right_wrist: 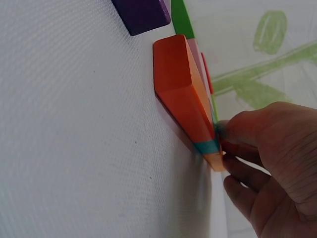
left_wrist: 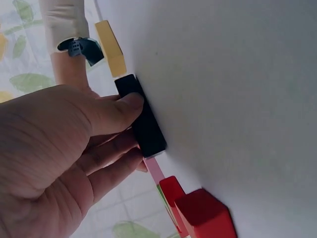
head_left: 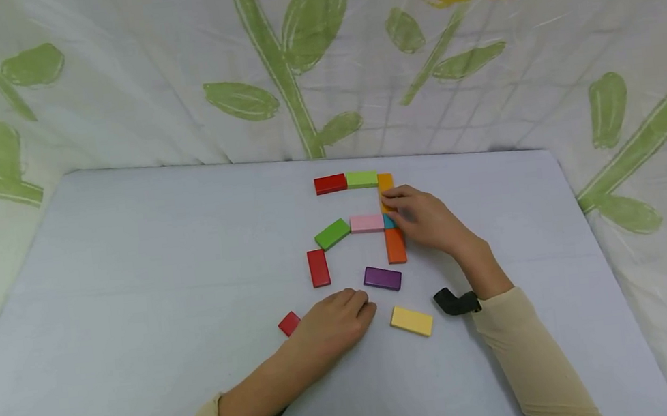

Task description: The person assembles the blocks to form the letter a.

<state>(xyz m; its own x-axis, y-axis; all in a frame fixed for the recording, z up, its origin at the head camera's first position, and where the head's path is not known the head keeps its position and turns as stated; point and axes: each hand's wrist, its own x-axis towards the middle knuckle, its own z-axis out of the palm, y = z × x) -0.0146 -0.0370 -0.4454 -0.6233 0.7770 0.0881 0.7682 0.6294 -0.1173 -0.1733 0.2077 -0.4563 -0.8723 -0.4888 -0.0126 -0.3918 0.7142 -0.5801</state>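
In the head view my left hand [head_left: 334, 321] rests low over the table and hides what it holds. The left wrist view shows its thumb and fingers gripping a near-black rectangular block [left_wrist: 141, 119]. My right hand [head_left: 427, 218] is at the right column of blocks. Its fingertips touch an amber block [head_left: 385, 180], and its thumb lies on a small teal block [head_left: 389, 222]. An orange block [head_left: 396, 247] adjoins the teal one below. A pink block [head_left: 366, 223] meets the column from the left, with a green block [head_left: 332, 234] slanting off its end.
A red block [head_left: 331, 184] and a lime block [head_left: 362, 179] line the top. Another red block [head_left: 318, 269] stands below the green one. A purple block [head_left: 383, 278], a yellow block [head_left: 411, 321] and a small red block [head_left: 289, 323] lie near the left hand.
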